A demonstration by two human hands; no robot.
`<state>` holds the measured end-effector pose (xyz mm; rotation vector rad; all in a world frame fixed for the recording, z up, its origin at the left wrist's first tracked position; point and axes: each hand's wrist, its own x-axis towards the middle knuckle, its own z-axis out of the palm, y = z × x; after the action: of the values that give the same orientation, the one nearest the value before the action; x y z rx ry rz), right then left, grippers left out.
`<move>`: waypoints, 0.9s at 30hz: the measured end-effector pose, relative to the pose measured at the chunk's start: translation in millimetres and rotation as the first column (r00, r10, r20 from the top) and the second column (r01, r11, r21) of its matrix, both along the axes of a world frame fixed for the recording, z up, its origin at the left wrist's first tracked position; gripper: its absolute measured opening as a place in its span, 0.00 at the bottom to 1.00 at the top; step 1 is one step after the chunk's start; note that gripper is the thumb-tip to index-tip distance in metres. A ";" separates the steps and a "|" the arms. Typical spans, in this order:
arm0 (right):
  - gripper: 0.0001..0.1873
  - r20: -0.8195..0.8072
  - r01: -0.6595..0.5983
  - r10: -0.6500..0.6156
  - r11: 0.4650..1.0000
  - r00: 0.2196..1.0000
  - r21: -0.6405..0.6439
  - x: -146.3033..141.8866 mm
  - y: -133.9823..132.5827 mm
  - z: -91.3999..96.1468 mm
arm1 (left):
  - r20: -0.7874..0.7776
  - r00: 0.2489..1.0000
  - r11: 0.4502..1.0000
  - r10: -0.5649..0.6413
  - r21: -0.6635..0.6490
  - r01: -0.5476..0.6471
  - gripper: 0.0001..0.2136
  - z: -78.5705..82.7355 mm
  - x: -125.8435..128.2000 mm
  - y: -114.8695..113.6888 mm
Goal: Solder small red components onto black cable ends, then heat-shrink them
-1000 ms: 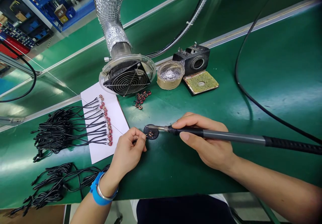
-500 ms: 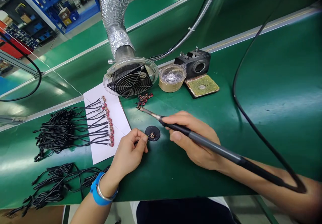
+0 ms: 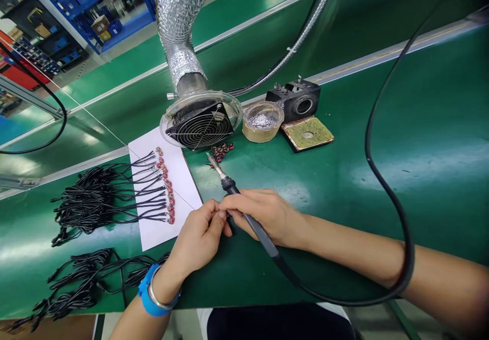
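Note:
My right hand (image 3: 267, 215) is closed around a soldering iron (image 3: 260, 233), its metal tip pointing up and away beside a small heap of red and copper-coloured parts (image 3: 222, 151). The right thumb and fingers meet the fingertips of my left hand (image 3: 202, 235), which is pinched shut. A thin wire (image 3: 103, 125) runs from the upper left down to the left hand. What lies between the touching fingertips is mostly hidden, and the hands cover the small black disc. Left of them, a white sheet (image 3: 153, 235) carries a row of small reddish parts (image 3: 170, 197) at the black cable ends.
Bundled black cables (image 3: 86, 197) lie left, with more cables (image 3: 76, 284) nearer the front edge. A fume extractor (image 3: 202, 126) hangs over the bench. Behind the iron stand a round tub (image 3: 263, 121), a black iron holder (image 3: 296, 101) and a yellowish sponge tray (image 3: 308, 134).
My right hand has moved left and inward to meet the left fingertips. The iron has turned steeper, its tip slightly higher. The black disc is now covered; the left hand has barely moved.

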<state>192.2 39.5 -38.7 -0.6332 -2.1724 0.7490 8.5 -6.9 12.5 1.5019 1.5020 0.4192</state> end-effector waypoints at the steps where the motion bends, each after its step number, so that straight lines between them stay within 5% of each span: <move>1: 0.10 0.015 0.006 -0.006 1.000 1.000 0.007 0.7 -0.7 0.1 | -0.016 1.000 1.000 -0.005 0.011 0.005 0.14 0.5 1.0 -0.4; 11: 0.14 0.049 -0.002 0.007 0.994 0.999 -0.108 2.4 -7.5 6.2 | -0.141 0.990 0.997 0.025 0.079 -0.014 0.10 4.0 9.3 -3.0; 21: 0.15 0.147 0.107 -0.092 0.990 0.985 -0.096 -0.7 -17.0 12.5 | -0.028 0.996 0.996 0.082 0.035 -0.081 0.09 -2.0 13.5 -4.9; 27: 0.18 0.089 0.057 -0.048 0.993 0.995 -0.100 1.1 -17.0 12.6 | 0.113 0.987 0.993 0.116 -0.051 -0.111 0.12 -8.8 11.6 -5.4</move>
<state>193.2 22.5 -26.0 -0.7854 -2.1971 0.8222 20.1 -12.3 3.7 1.3387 1.4999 0.5275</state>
